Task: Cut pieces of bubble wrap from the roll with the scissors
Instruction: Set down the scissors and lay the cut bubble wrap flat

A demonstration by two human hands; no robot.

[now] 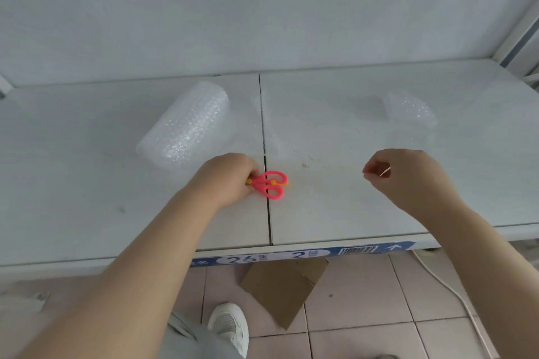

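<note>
A roll of clear bubble wrap [186,125] lies on the white table [87,183], left of the centre seam, with a loose flat sheet trailing from it across the seam. Small pink scissors with yellow trim [269,183] lie on the seam near the front. My left hand [226,179] covers their blade end and grips it; the handles point right. My right hand [405,173] hovers over the table's right half, fingers curled with nothing in them. A cut piece of bubble wrap [411,109] rests at the back right.
A white wall rises right behind the table. The front edge carries a blue label strip [291,256]. Below are a tiled floor, a piece of brown cardboard [283,288], a white cable [449,285] and my white shoe [229,326].
</note>
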